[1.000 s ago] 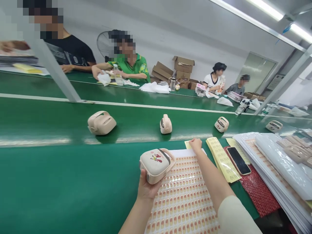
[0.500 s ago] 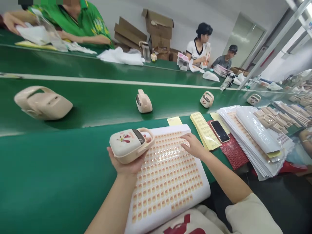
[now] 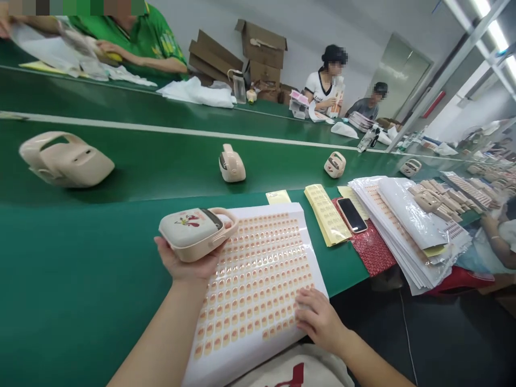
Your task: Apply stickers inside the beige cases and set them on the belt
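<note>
My left hand (image 3: 187, 266) holds a small cream device (image 3: 197, 234) from below, with its fingers round the underside. The device has a loop handle, a dark window near one end and a red printed picture on its pale face. Under and beside it lies a white sticker sheet (image 3: 278, 207) with rows of small orange-and-yellow stickers. Its near edge reaches my lap. My right hand (image 3: 318, 320) rests at the sheet's lower right edge, fingers stretched and slightly bent over the last stickers. Nothing shows in its fingers, though their tips are partly hidden.
Similar cream devices (image 3: 68, 161) stand spaced along the green belt (image 3: 169, 166) ahead. To the right lie yellow label strips (image 3: 326, 215), a phone (image 3: 352, 215), red bubble wrap (image 3: 374, 250) and stacked sheets (image 3: 403, 258). Several people sit across and along the line.
My right hand has moved from the sheet's upper right down to its lower right edge. The left hand still holds the device. The camera view has shifted slightly.
</note>
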`<action>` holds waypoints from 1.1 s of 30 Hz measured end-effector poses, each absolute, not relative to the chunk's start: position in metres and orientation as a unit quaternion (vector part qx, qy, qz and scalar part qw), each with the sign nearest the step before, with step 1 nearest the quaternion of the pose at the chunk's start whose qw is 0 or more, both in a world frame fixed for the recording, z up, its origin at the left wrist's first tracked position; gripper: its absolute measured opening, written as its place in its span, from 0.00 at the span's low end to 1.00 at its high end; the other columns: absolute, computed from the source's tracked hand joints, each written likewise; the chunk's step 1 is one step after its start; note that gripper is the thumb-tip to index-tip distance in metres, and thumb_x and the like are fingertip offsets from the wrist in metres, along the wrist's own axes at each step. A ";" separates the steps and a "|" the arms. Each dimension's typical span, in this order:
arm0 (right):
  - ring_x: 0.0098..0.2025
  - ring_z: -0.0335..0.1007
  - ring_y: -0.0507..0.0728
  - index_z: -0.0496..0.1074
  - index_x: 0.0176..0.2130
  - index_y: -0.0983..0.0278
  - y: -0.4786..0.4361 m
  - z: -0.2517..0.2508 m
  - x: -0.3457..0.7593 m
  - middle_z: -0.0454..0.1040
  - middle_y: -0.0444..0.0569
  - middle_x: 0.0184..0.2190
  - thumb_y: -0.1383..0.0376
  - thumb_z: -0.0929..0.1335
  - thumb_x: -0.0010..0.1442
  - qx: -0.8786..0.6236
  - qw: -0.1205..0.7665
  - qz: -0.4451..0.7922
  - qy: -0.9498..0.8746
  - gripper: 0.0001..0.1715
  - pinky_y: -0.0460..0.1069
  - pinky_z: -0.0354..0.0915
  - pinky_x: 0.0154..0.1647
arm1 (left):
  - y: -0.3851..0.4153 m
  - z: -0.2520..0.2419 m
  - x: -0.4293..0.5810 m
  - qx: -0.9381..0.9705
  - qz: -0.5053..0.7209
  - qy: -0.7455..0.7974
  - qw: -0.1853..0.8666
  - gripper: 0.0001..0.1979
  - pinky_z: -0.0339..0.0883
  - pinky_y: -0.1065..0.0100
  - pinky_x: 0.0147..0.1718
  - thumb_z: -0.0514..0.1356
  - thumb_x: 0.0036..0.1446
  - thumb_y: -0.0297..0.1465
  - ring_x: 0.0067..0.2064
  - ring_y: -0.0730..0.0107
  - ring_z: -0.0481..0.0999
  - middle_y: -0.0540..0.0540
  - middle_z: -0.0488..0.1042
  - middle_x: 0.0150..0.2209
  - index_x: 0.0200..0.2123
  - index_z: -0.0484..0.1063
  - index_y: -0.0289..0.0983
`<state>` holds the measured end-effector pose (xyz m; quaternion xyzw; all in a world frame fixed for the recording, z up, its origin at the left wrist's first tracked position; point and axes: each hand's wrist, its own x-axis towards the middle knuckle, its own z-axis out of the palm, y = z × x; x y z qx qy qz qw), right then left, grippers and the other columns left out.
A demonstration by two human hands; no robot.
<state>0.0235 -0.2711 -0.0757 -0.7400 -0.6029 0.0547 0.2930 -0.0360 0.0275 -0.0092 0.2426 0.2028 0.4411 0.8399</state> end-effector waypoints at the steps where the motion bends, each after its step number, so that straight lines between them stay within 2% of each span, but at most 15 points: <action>1: 0.56 0.59 0.62 0.68 0.42 0.60 -0.270 -0.079 0.022 0.68 0.55 0.48 0.69 0.65 0.54 -0.741 0.302 0.043 -0.598 0.14 0.63 0.57 0.57 | 0.027 -0.008 -0.036 0.246 0.442 0.213 0.836 0.35 0.72 0.65 0.28 0.59 0.38 0.58 0.44 0.54 0.69 0.44 0.68 0.46 0.43 0.67 0.38; 4: 0.51 0.62 0.62 0.68 0.37 0.62 -0.265 -0.084 0.018 0.68 0.54 0.43 0.71 0.67 0.51 -0.750 0.341 0.052 -0.565 0.10 0.62 0.60 0.53 | 0.027 -0.005 -0.035 0.251 0.451 0.224 0.826 0.38 0.72 0.65 0.26 0.59 0.33 0.60 0.45 0.52 0.69 0.44 0.69 0.45 0.41 0.67 0.39; 7: 0.47 0.64 0.61 0.67 0.29 0.63 -0.261 -0.075 0.020 0.67 0.52 0.40 0.72 0.70 0.46 -0.763 0.386 0.138 -0.499 0.08 0.59 0.63 0.49 | 0.029 -0.004 -0.033 0.252 0.462 0.213 0.823 0.40 0.74 0.65 0.24 0.60 0.26 0.61 0.43 0.54 0.71 0.43 0.71 0.44 0.40 0.68 0.39; 9: 0.46 0.65 0.60 0.67 0.26 0.64 -0.254 -0.059 0.025 0.66 0.52 0.39 0.70 0.71 0.45 -0.760 0.436 0.199 -0.439 0.07 0.59 0.62 0.49 | 0.029 -0.003 -0.031 0.244 0.462 0.196 0.830 0.41 0.75 0.64 0.25 0.61 0.25 0.60 0.41 0.56 0.72 0.43 0.71 0.43 0.40 0.68 0.39; 11: 0.47 0.64 0.60 0.68 0.25 0.64 -0.243 -0.036 0.033 0.66 0.54 0.41 0.65 0.71 0.47 -0.747 0.509 0.221 -0.366 0.07 0.59 0.60 0.51 | 0.027 -0.002 -0.029 0.220 0.456 0.173 0.845 0.39 0.76 0.64 0.27 0.63 0.29 0.58 0.39 0.58 0.73 0.43 0.72 0.42 0.41 0.68 0.38; 13: 0.50 0.62 0.60 0.68 0.24 0.64 -0.225 -0.008 0.041 0.65 0.55 0.45 0.59 0.71 0.48 -0.719 0.597 0.196 -0.296 0.12 0.59 0.57 0.55 | 0.021 -0.002 -0.028 0.183 0.440 0.148 0.866 0.37 0.76 0.63 0.29 0.65 0.32 0.54 0.40 0.58 0.74 0.44 0.73 0.43 0.44 0.68 0.38; 16: 0.56 0.57 0.62 0.66 0.21 0.64 -0.191 0.029 0.046 0.64 0.54 0.50 0.53 0.73 0.44 -0.630 0.718 0.152 -0.252 0.19 0.59 0.52 0.59 | 0.003 -0.005 -0.027 0.129 0.381 0.105 0.909 0.37 0.76 0.61 0.32 0.68 0.30 0.50 0.41 0.53 0.75 0.44 0.74 0.43 0.45 0.68 0.40; 18: 0.59 0.54 0.62 0.66 0.21 0.64 -0.166 0.043 0.044 0.64 0.54 0.52 0.51 0.73 0.42 -0.585 0.764 0.136 -0.238 0.21 0.60 0.49 0.61 | -0.013 -0.008 -0.027 0.108 0.328 0.031 0.938 0.35 0.75 0.60 0.36 0.68 0.33 0.47 0.46 0.48 0.73 0.43 0.73 0.46 0.47 0.68 0.43; 20: 0.60 0.51 0.61 0.67 0.21 0.64 -0.145 0.049 0.039 0.63 0.52 0.53 0.53 0.74 0.41 -0.561 0.785 0.135 -0.228 0.19 0.60 0.43 0.63 | -0.027 -0.011 -0.027 0.078 0.292 -0.061 0.951 0.29 0.72 0.59 0.43 0.65 0.44 0.45 0.51 0.48 0.69 0.44 0.71 0.51 0.51 0.66 0.47; 23: 0.61 0.49 0.61 0.68 0.22 0.63 -0.122 0.047 0.032 0.61 0.51 0.55 0.55 0.74 0.41 -0.550 0.794 0.155 -0.207 0.17 0.61 0.39 0.63 | -0.041 -0.011 -0.027 0.047 0.266 -0.138 0.953 0.23 0.66 0.58 0.49 0.58 0.54 0.41 0.54 0.55 0.68 0.45 0.71 0.51 0.53 0.64 0.48; 26: 0.60 0.50 0.62 0.67 0.21 0.64 -0.112 0.043 0.029 0.61 0.51 0.54 0.56 0.74 0.41 -0.555 0.787 0.180 -0.199 0.17 0.61 0.43 0.62 | -0.047 -0.004 -0.026 0.031 0.249 -0.165 0.954 0.19 0.65 0.64 0.51 0.58 0.55 0.38 0.52 0.63 0.70 0.45 0.72 0.50 0.50 0.68 0.46; 29: 0.59 0.51 0.62 0.67 0.21 0.64 -0.110 0.041 0.030 0.61 0.51 0.54 0.57 0.73 0.41 -0.569 0.775 0.181 -0.208 0.16 0.60 0.46 0.61 | -0.049 0.005 -0.027 0.017 0.231 -0.174 0.957 0.16 0.65 0.71 0.49 0.59 0.54 0.38 0.50 0.67 0.71 0.45 0.73 0.48 0.47 0.71 0.43; 33: 0.58 0.54 0.62 0.67 0.22 0.64 -0.108 0.040 0.031 0.60 0.51 0.54 0.59 0.73 0.42 -0.575 0.770 0.183 -0.209 0.14 0.59 0.48 0.60 | -0.051 0.008 -0.028 0.016 0.233 -0.154 0.960 0.18 0.64 0.71 0.50 0.60 0.54 0.39 0.49 0.67 0.72 0.44 0.73 0.49 0.48 0.70 0.41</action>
